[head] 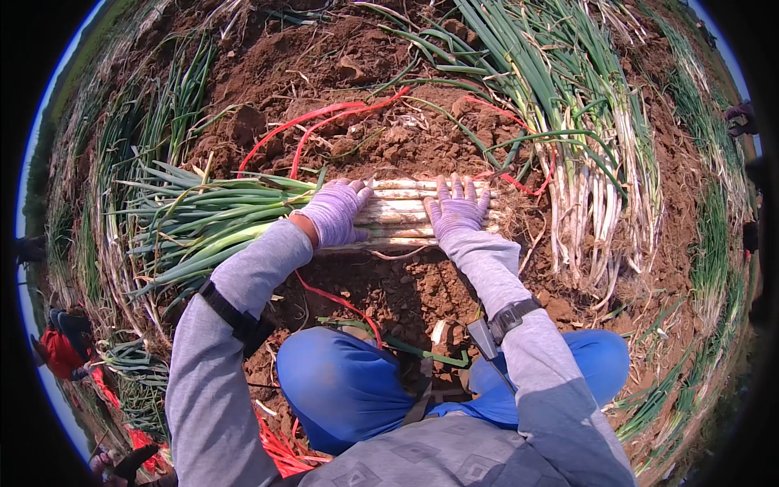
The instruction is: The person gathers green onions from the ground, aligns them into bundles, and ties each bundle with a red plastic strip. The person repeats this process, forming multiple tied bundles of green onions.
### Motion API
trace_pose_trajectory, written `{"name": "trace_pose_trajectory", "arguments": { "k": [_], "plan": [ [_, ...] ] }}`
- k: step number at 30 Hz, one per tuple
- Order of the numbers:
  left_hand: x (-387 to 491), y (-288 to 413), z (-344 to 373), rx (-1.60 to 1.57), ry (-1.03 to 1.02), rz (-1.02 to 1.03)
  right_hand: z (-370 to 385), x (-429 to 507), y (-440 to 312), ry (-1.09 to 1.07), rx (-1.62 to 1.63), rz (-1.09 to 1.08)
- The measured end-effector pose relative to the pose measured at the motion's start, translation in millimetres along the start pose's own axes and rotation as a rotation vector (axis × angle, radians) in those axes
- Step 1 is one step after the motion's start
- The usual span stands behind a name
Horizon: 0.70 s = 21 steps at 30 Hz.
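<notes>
A bundle of green onions (395,210) lies crosswise on the soil before me, its leaves to the left and roots to the right. My left hand (333,210), in a light purple glove with bare fingertips, rests around the stalks where green turns white. Flat on the white stalks near the roots, my right hand (457,204) has its fingers spread. Red plastic ties (322,115) run out beyond the bundle; one red strand (341,298) emerges on the near side. Whether they pass beneath the stalks is hidden.
A large pile of green onions (584,146) lies to the right, with more rows (115,201) at left. Near my left knee is a heap of red ties (283,447). A green strip (420,352) lies between my knees. Another person in red (61,353) is at far left.
</notes>
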<state>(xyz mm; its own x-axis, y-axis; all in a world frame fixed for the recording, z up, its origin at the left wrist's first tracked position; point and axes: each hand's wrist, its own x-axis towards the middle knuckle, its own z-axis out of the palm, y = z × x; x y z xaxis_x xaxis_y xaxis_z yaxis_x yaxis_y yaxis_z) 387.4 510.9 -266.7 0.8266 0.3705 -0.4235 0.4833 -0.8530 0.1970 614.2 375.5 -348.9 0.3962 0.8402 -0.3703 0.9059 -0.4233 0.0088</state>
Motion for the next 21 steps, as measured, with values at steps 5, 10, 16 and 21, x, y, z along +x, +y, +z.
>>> {"name": "trace_pose_trajectory", "arguments": {
  "k": [5,10,16,21],
  "plan": [
    [4,-3,-9,0.023,-0.076,0.018,-3,0,0,0.027,0.007,-0.015],
    [-1,-22,-8,-0.073,-0.005,-0.139,-3,-2,0,0.009,0.013,-0.017],
    [-15,-66,-40,-0.002,-0.246,-0.215,-5,-3,1,0.029,0.009,-0.024],
    [-41,-61,-67,0.181,-0.177,-0.083,-6,-3,1,0.032,0.005,-0.03]
  ]
}}
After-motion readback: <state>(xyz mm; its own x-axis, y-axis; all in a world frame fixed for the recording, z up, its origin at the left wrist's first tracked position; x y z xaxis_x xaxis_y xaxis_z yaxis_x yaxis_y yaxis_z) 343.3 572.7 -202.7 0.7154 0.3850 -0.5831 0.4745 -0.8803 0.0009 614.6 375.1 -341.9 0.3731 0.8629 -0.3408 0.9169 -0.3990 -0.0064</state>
